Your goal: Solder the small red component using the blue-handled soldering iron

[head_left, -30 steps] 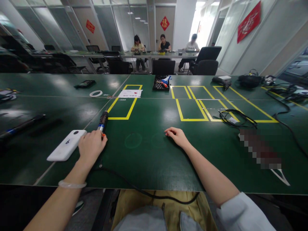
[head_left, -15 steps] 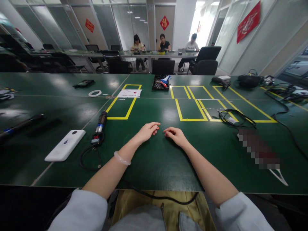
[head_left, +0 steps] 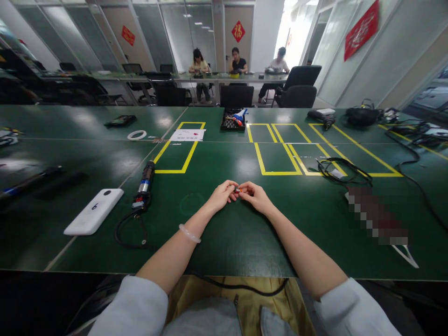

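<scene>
left hand (head_left: 223,194) + right hand (head_left: 256,196): fingertips narrow, pinching small orange piece (head_left: 238,190) between them | cylindrical tool (head_left: 144,184): left of fingers, unheld, on table (head_left: 224,247) | done: piece in both grips; remaining: cannot tell, detail too small

A small orange piece (head_left: 239,190) with a pale patch toward its left, finer details too small to tell, is pinched between left hand (head_left: 223,194) and right hand (head_left: 257,196) over the green table's (head_left: 227,242) near middle.
</scene>
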Demonstrator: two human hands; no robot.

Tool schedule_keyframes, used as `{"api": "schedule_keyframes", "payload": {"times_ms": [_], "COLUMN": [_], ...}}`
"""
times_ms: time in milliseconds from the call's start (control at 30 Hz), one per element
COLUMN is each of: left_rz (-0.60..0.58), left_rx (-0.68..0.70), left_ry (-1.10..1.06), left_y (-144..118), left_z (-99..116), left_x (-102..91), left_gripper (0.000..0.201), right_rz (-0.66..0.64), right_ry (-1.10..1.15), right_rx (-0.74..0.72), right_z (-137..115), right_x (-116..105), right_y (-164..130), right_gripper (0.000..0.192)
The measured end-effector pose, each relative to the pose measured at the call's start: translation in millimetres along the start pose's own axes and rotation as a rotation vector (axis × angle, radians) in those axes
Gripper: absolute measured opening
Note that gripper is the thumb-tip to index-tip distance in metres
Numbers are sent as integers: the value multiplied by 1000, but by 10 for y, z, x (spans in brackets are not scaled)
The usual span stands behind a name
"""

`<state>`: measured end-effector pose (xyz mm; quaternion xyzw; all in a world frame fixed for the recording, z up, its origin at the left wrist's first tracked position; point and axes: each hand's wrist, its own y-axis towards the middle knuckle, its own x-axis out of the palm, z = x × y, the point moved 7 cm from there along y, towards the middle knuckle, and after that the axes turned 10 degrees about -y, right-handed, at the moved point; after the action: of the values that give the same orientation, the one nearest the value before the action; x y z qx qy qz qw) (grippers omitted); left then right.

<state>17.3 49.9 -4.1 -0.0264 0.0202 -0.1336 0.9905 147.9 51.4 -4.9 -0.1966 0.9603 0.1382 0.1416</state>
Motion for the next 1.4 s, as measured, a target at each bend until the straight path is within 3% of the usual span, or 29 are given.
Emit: {"api": "schedule_keyframes", "payload": {"times_ms": [333,533,733,1400], "left_rz": [-22,-58,19,49], "left_rx": [14,132,226,145], "left_ry": [-29,28,126,115], "left_y": [-61,-80,-72,-71], "left_z": [19,100,165,94], "left_x": [-6,12,-50,-104], "left_gripper": [27,23,22,20], "right_rz": [29,90,96,90], "right_ry": [-39,-101,-106,-278], "right_rx": [-5,22,-14,-71], "right_z": [-52,-23,28,-95], "right_x": [-25,-68,-64,-54], "right_y": [0,5,19,-15], "right_gripper": [29,25,25,20]}}
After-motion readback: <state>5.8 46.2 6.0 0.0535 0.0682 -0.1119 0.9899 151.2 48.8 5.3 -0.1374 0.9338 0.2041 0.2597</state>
